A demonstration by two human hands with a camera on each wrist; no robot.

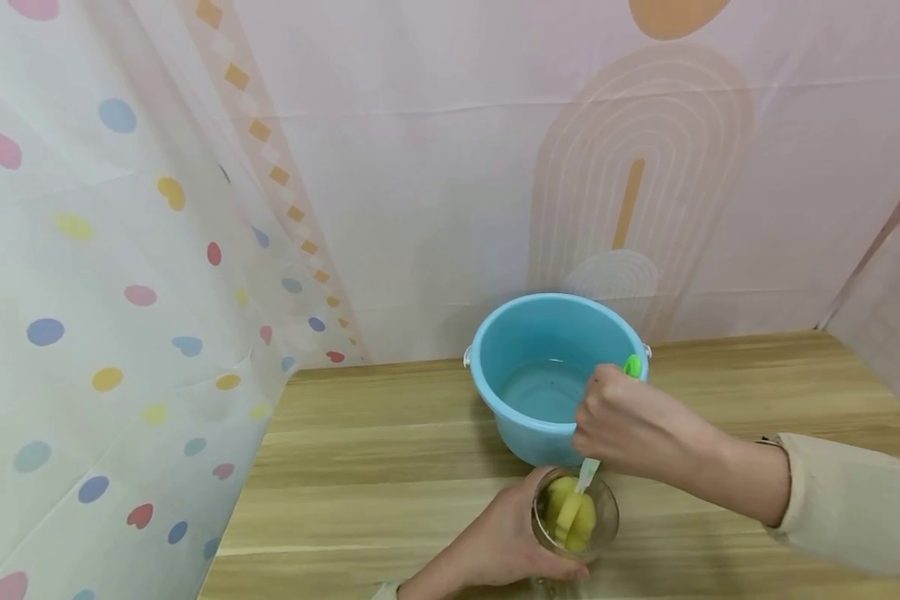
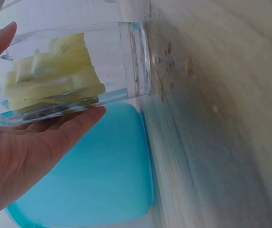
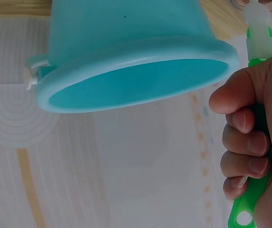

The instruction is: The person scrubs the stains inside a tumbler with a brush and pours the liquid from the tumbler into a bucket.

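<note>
My left hand (image 1: 498, 537) holds a clear drinking glass (image 2: 114, 59), its thumb and fingers spread around the side. The glass's base is at the tabletop in the left wrist view; whether it touches, I cannot tell. Inside the glass sits the yellow sponge head (image 2: 55, 71) of a cup brush. My right hand (image 1: 633, 425) grips the brush's green handle (image 3: 250, 202) from above, fingers curled round it. The brush's whitish neck (image 1: 587, 473) slants down into the glass. Just behind both hands stands a light blue bucket (image 1: 521, 429), partly covered by the right hand.
Water appears to lie in the bottom of the bucket. The wood-grain table (image 1: 360, 483) carries wet drops (image 2: 167, 57) near the glass. A patterned curtain (image 1: 435, 208) hangs along the table's back edge, and a dotted one (image 1: 150, 250) hangs at the left.
</note>
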